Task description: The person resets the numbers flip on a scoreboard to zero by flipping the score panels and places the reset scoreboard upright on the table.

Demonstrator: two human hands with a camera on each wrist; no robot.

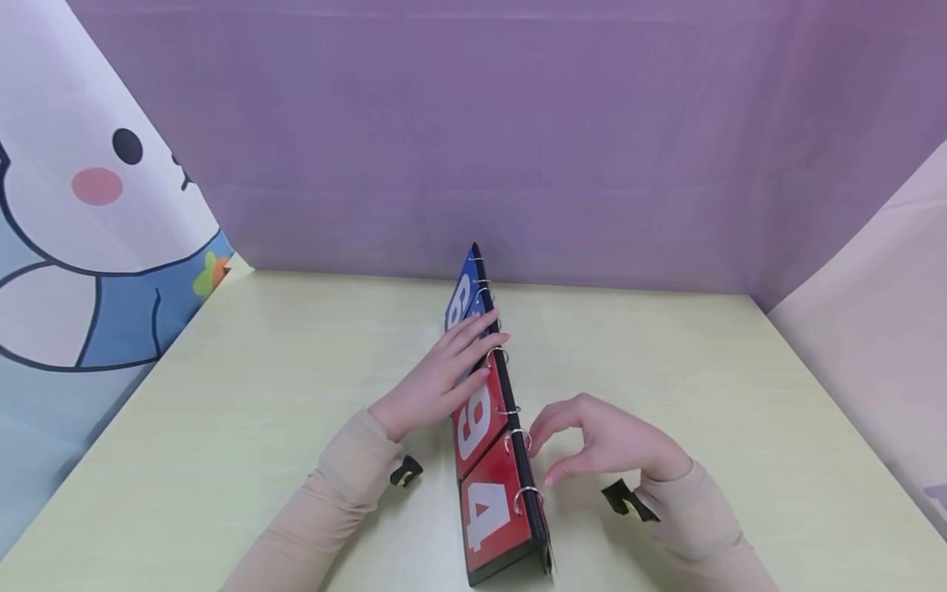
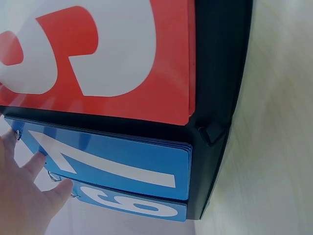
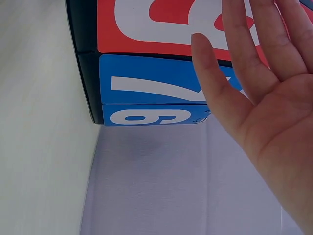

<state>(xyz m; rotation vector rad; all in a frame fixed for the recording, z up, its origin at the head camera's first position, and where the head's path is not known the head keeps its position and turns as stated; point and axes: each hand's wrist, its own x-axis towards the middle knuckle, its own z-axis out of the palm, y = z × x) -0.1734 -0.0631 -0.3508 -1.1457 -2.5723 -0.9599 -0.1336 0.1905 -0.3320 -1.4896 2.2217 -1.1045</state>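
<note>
Two hands [image 1: 447,370] [image 1: 614,440] flank one scoreboard [image 1: 479,421].

We list two hands: one left hand [image 1: 447,370], one right hand [image 1: 610,444]. Between them, we count one flip scoreboard [image 1: 526,477]. Left hand's side: two red number panels [image 1: 499,493], two blue number panels [image 2: 117,159]. Right hand's side: one red panel [image 3: 107,36] visible, two blue panels [image 3: 151,71]. Beside the wrists: two black tags [image 1: 620,497].
</note>
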